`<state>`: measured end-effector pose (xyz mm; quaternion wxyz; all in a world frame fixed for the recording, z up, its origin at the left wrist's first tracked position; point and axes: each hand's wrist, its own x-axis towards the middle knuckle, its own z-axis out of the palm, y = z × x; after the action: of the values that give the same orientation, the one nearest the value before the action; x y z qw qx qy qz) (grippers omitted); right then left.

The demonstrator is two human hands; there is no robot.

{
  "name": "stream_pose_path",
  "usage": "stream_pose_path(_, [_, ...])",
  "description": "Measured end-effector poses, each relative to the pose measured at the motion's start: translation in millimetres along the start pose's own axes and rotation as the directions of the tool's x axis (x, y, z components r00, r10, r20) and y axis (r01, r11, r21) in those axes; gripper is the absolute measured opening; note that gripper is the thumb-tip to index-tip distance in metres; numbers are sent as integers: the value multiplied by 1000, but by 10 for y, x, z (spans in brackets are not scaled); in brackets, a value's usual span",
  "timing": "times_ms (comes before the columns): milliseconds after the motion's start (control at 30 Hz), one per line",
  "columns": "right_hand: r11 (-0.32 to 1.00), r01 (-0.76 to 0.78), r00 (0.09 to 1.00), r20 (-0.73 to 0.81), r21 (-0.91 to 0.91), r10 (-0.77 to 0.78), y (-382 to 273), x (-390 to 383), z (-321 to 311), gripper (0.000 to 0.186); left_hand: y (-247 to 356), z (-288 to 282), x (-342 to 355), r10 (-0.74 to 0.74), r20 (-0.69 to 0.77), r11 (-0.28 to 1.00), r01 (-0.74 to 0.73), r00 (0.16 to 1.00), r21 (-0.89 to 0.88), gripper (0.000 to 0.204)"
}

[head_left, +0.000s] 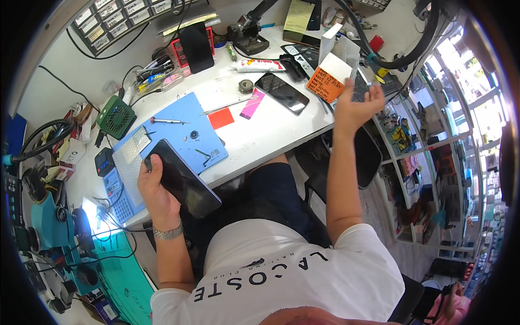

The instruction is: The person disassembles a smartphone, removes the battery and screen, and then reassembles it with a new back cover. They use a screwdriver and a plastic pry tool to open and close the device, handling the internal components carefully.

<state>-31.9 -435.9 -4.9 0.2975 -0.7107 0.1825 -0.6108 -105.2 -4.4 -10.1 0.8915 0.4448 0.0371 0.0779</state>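
My left hand (158, 187) grips a large dark smartphone (184, 181) by its left side, thumb along the edge, above the front of the blue mat (200, 127). My right hand (355, 105) is raised at the right end of the desk, palm up with fingers loosely bent and apart, holding nothing. Just left of it is an orange handwritten note (324, 84) with white paper and clear plastic behind. A second black phone (281, 93) lies on the white desk, beside a pink strip (252, 104) and a red square (220, 118). A screwdriver (169, 121) rests on the mat.
A green fan (117, 118) and a small blue device (114, 189) sit at the left, among cables and tools. A microscope stand (246, 40) and a dark phone holder (196, 46) are at the back. Shelves (417, 162) run along the right, past a black chair (363, 157).
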Motion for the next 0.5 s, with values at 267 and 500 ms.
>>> stream_pose_path(267, [960, 117, 968, 246, -255, -52, -205, -315, 181, 108, 1, -349, -53, -56, -54, 995, 60, 997, 79, 31])
stream_pose_path(500, [956, 56, 954, 297, -289, 34, 252, -31, 324, 106, -60, -418, -64, -40, -108, 991, 54, 993, 126, 28])
